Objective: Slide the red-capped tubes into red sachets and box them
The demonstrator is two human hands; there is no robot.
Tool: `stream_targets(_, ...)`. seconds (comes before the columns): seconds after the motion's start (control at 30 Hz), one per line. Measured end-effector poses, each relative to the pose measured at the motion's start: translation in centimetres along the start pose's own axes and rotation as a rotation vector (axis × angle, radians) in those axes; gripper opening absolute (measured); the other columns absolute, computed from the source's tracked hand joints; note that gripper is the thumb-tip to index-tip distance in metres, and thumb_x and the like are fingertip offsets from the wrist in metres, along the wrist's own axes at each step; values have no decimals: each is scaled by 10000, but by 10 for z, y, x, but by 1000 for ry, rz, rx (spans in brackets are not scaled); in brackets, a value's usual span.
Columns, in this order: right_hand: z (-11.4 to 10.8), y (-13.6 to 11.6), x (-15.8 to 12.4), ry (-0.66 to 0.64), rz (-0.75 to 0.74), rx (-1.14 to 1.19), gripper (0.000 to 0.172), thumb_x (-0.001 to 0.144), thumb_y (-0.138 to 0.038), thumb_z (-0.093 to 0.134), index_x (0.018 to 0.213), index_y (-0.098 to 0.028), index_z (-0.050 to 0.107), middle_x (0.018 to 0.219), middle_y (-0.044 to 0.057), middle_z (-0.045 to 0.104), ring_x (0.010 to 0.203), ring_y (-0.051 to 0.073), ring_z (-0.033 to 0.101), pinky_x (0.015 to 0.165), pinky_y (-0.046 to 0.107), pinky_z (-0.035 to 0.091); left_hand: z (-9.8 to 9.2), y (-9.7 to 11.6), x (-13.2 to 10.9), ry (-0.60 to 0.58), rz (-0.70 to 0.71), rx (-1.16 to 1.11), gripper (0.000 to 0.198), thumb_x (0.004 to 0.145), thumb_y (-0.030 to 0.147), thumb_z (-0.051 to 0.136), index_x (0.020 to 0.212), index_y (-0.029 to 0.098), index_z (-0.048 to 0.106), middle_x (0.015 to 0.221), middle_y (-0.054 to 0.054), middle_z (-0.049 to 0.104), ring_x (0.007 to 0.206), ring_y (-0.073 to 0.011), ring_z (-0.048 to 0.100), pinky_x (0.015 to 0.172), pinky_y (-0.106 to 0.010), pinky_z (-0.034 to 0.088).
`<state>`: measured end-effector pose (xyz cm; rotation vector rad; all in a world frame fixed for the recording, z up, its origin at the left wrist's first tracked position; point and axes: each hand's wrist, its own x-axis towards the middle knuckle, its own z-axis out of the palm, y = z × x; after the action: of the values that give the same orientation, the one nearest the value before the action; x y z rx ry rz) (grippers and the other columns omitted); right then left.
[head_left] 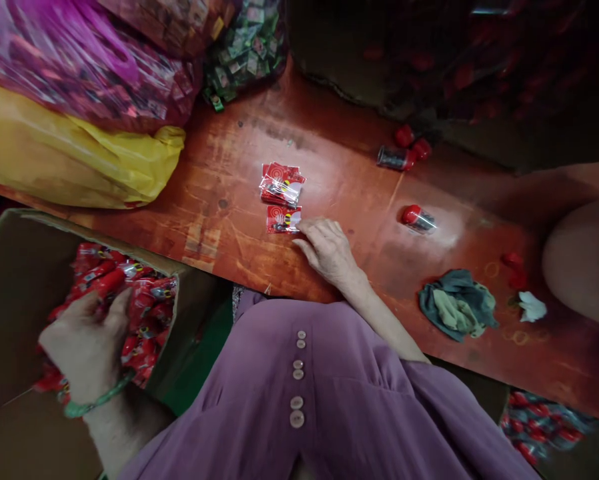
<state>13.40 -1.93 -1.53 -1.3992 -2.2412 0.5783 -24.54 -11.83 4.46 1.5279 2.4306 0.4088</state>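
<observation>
R hand (327,250) lies flat, fingers loose, tips touching a red packet (283,220) just ahead; a stack (281,184) sits beyond. L hand (82,343) curls over the packet heap (147,300) in the box (9,267), grip can't tell. Packets look light, slick, crinkly: pinch at an edge.

Desk (359,200): red-lacquered wood, glossy where the light falls, scuffed and dull in patches. Sachets (282,219) at my right grip (327,248): clear, shiny plastic film over red print. The packets (144,313) under my left grip (87,343) have the same crinkled film. Box (9,267): matt brown cardboard. Yellow bag (79,160): thin, smooth plastic with a soft sheen. Rag (457,305): crumpled grey-green cloth, matt. Vial (417,219): clear plastic with a glossy red cap. My blouse (329,400): matt purple cloth. Bangle (97,400): smooth, glossy green.
</observation>
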Motion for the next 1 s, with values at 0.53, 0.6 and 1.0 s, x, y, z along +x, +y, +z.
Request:
stream_targets(0.53,24,11,18,-167,-141,-310,372,1055,-233,306,1095,-135,663,1055,135,693,947,253,523,851,402,370,149,174,20,-61,1013,-193,368,972,261,529,1307,126,600,1261,-180,665,1179,-282,608,1026,-447,515)
stream_targets(0.6,20,6,17,-205,-114,-304,352,1051,-215,313,1076,-133,654,1035,133,676,959,257,524,852,401,384,153,174,23,-51,1042,-163,324,963,210,518,1255,145,641,1178,-170,691,1070,-272,629,942,-431,532)
stream_targets(1.0,-98,79,-49,120,438,-330,286,949,-385,593,1147,-181,625,1124,146,621,1060,328,519,940,539,445,158,187,23,-12,1069,-367,41,880,221,690,859,202,721,793,-51,704,718,-177,599,675,-310,476)
